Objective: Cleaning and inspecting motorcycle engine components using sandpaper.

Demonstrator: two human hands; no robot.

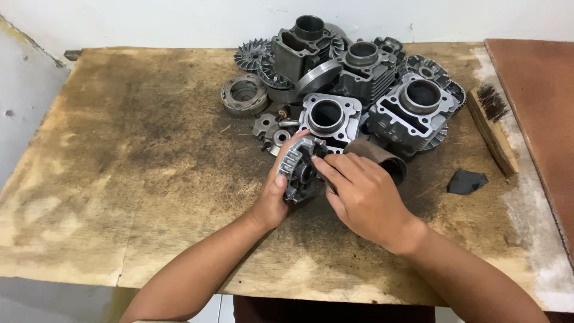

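A: Item in hand?

B: One finned metal part, grey, round, with a dark hub. It is held just above the bench, near the middle, close in front of the heap of engine parts.

A: Hands?

B: Left hand grips the part from the left, thumb on the finned rim, fingers clenched round its back. Right hand lies over its right face, fingers pressed flat on the hub; whether they pinch a bit of abrasive I cannot tell.

A: Handling advice?

B: As I judge it: hold the rim firmly with the left, turn the part a little at a time, and work the right fingertips between the fins rather than across them, since the edges look sharp.

A: Surroundings?

B: Just beyond, a roll of brown abrasive paper. Far side: cylinder blocks, open bores upward, piled touching. Left of the heap, a round drum-shaped part. Right: a dark scrap and a wooden-backed wire brush.
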